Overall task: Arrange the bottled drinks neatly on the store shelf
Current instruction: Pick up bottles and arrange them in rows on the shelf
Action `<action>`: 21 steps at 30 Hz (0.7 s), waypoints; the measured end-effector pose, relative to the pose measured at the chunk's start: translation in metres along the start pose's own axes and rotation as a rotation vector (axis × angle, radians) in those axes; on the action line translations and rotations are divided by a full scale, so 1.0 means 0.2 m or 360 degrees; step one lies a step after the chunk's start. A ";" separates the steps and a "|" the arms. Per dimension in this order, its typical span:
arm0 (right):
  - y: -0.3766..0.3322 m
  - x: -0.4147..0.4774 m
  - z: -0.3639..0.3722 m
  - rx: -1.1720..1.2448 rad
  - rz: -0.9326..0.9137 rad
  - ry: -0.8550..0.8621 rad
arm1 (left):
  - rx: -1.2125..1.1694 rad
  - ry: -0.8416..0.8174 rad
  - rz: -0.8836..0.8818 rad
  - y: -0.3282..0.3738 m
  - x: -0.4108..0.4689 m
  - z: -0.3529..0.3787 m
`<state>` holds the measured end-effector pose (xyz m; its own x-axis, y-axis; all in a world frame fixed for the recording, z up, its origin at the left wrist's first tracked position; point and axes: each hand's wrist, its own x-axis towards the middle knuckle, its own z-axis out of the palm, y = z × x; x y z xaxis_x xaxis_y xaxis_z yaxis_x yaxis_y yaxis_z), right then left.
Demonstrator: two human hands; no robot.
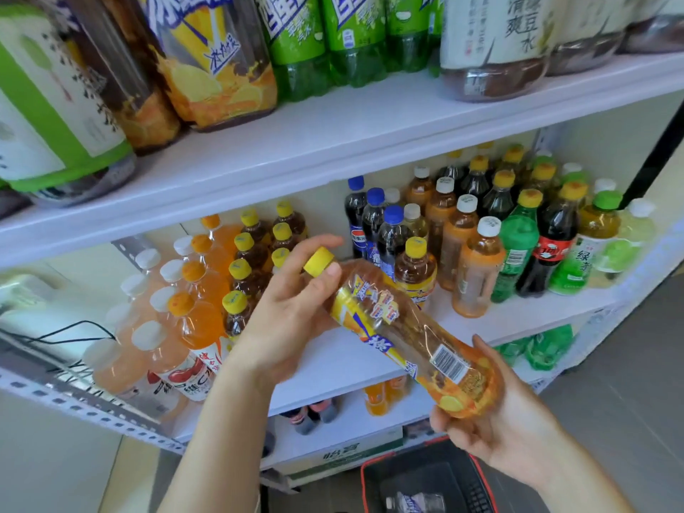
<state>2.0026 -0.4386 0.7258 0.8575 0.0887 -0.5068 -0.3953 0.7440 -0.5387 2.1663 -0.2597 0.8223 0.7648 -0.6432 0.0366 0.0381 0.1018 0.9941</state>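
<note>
"绿茶" stands on a green-labelled bottle [584, 259], "爽豆水" on a white-labelled bottle [518, 31] above, and a barcode on the held bottle [407, 327].

A bottle [407, 338] is held tilted before the middle shelf [333, 361], cap end in the left grip [292, 312] and base in the right grip [514, 412], with left bottle rows [207, 286] and right bottle rows [481, 238] standing on that shelf behind it, large bottles [296, 42] on the upper shelf [370, 131] above, and a basket [364, 483] low down beneath the right grip.
</note>
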 end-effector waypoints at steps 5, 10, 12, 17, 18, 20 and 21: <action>-0.06 0.08 -0.01 -0.0015 -0.0355 0.0010 | 0.0380 0.0428 0.0119 0.00 0.05 0.07; -0.10 0.05 -0.03 -0.0035 -0.0575 -0.0020 | 0.0718 0.0587 0.0138 0.00 0.12 -0.01; -0.13 0.06 -0.02 -0.0007 -0.0532 0.0085 | 0.0797 0.0382 0.0130 0.02 0.15 -0.06; -0.14 0.18 -0.01 -0.0133 -0.0173 0.0436 | 0.0713 -0.0087 -0.0002 0.06 0.15 -0.16; -0.14 0.20 0.00 -0.0178 -0.0108 0.0441 | 0.0659 -0.0036 0.0002 0.05 0.16 -0.16; -0.14 0.24 0.00 -0.0283 -0.0033 0.0411 | 0.0770 0.0105 0.0078 0.03 0.18 -0.15; -0.14 0.26 0.01 -0.0368 -0.0033 0.0410 | 0.0907 0.0165 0.0149 0.02 0.20 -0.15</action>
<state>2.0575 -0.4537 0.7154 0.7663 -0.1171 -0.6317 -0.4682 0.5715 -0.6739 2.2164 -0.2618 0.8255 0.8084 -0.5705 0.1453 -0.3626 -0.2881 0.8863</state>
